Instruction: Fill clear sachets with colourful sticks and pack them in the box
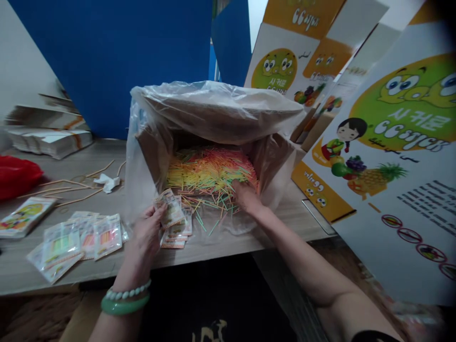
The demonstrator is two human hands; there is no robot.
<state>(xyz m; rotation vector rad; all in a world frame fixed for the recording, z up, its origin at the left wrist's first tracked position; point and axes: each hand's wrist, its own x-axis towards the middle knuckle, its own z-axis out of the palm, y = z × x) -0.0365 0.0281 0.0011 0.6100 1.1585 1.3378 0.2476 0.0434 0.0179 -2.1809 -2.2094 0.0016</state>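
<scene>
My left hand [147, 228] pinches a small clear plastic packet [171, 209] with a printed edge, at the front left of the lined box. More such packets [178, 235] lie just under it at the table edge. My right hand [247, 197] reaches into a heap of thin coloured sticks [210, 171], yellow, orange, pink and green. Its fingertips are partly sunk among the sticks, so their grip is hidden. The heap lies in a cardboard box lined with a clear plastic bag [142, 180], its opening facing me. Some sticks are scattered on the plastic at the front.
Packets with coloured sticks [107, 236] lie on the table [142, 259] at left, beside a small printed carton [26, 216]. Farther back are a red bag [17, 178], rubber bands, a crumpled white scrap [107, 182] and stacked flat cartons [50, 137]. Large printed boxes [384, 142] stand close at right.
</scene>
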